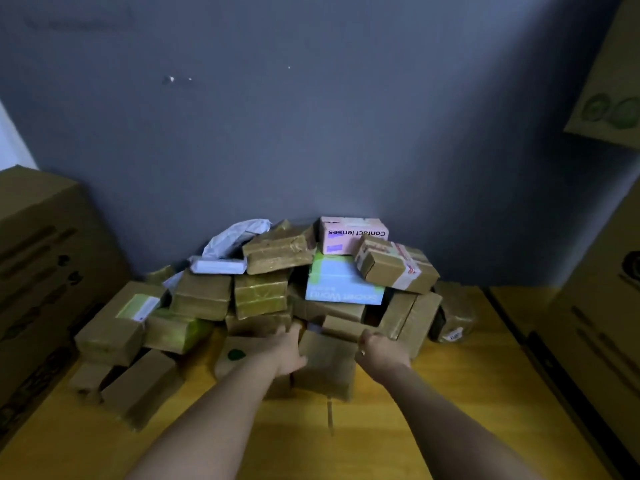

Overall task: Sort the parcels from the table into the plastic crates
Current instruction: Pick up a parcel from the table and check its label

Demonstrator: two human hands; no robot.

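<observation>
Right, big grey wall (311,133) behind, wooden table (433,427) below, and a heap of parcels (277,289) piled against the table's far edge. Topping the heap, a pink box (349,237) over a blue box (343,285). At the heap's near side, a brown parcel (327,363) sits between both hands: left hand (287,351) presses its left side with fingers curled over the far edge, right hand (381,353) grips the right side.

Grey-blue wall (311,133), yellow wooden table (433,410)
</observation>
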